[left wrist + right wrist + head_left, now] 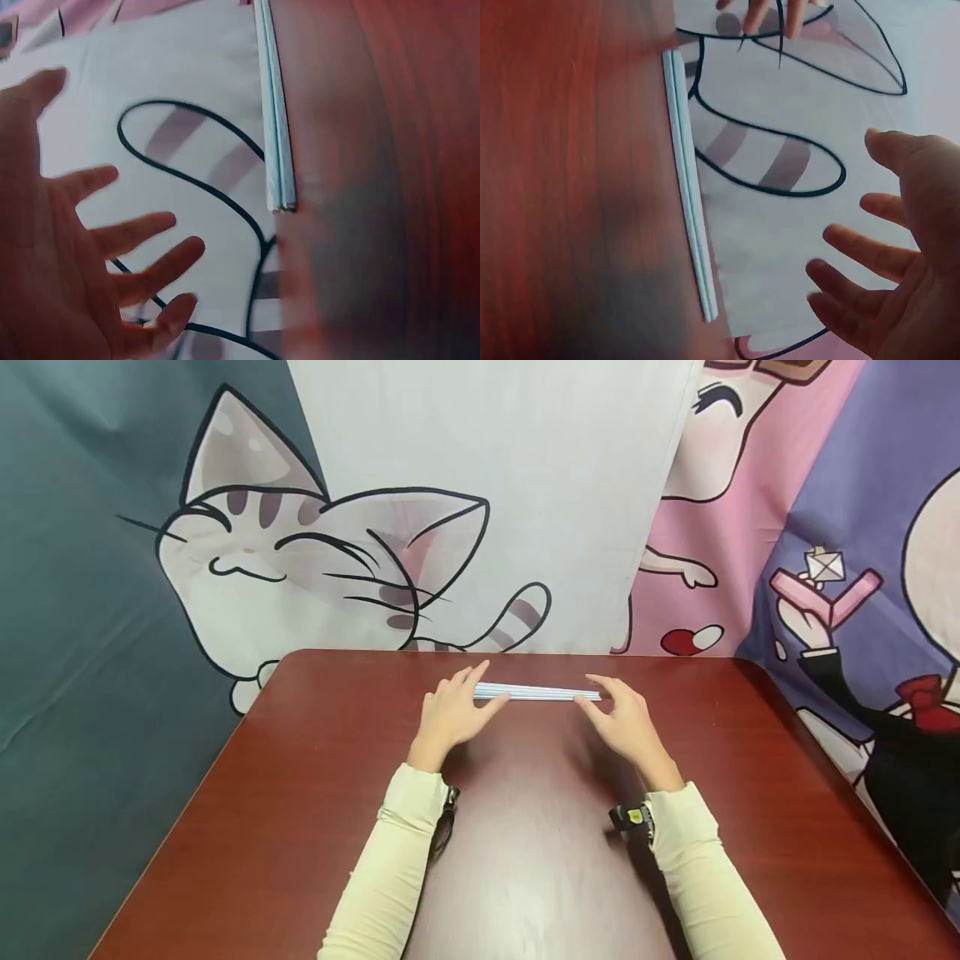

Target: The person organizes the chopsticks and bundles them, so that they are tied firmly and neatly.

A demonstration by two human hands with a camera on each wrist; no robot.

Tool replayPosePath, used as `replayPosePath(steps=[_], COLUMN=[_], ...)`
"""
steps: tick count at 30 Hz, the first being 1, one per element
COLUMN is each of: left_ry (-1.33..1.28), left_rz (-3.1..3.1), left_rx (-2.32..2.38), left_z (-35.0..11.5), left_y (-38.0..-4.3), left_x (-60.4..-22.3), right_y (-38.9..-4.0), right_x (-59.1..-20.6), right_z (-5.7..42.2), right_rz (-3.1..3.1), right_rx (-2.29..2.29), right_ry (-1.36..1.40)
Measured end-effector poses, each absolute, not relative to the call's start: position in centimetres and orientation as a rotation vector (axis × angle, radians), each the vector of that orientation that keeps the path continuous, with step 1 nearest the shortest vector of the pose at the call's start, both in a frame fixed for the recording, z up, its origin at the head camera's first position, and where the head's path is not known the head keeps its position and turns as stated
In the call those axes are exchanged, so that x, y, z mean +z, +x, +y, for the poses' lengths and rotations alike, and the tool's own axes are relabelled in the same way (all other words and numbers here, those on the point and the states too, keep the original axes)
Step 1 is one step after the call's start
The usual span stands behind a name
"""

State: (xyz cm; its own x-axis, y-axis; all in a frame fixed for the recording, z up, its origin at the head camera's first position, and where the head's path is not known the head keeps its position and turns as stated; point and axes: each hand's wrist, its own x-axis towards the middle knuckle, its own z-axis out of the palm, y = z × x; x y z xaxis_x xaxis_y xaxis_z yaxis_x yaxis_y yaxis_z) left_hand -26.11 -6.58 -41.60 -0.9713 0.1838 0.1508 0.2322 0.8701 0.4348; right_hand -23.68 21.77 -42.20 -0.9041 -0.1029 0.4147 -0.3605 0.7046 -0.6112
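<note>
A slim bundle of long, straight pale blue-and-white sticks point(540, 692) lies crosswise near the table's far edge. Its left end looks wider than its right in the head view. My left hand point(450, 710) is at the left end, fingers spread and thumb apart, overlapping that end in the head view. At the other end is my right hand point(626, 718), its fingers likewise spread. Both wrist views show the sticks point(275, 120) apart from the fingers, with neither hand gripping them. Left-hand fingers point(757, 15) also appear at the top of the right wrist view.
The reddish-brown wooden table point(300, 827) has rounded far corners. Behind it hangs a backdrop with a cartoon cat point(285, 560) on a white and green ground, and pink and purple panels point(750, 535) on the right. A dark wrist strap point(633, 817) sits at the right cuff.
</note>
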Motion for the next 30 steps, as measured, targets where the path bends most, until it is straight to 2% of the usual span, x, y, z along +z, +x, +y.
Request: replayPosePath(steps=[7,15,20,30], left_ry=[-0.211,-0.282,-0.398,-0.235], left_rz=[-2.973,-3.024,-3.049,-3.047], left_rx=[-0.878,-1.032,-1.104,-1.097], left_z=[-8.3,-8.6,-7.8,-7.0], left_y=[-29.5,-32.4,-33.1,-34.1], left_x=[-44.0,-44.6,-45.0,-46.4], right_y=[-26.4,-29.7,-30.3,-31.3], right_x=[-44.3,-46.0,-47.0,-48.0], right_z=[23.2,24.9,25.0,24.9], right_rz=[-2.532,-2.696,-2.777,-2.760], right_rx=[1.167,1.103,1.106,1.103], right_ry=[0.329,0.192,0.105,0.055])
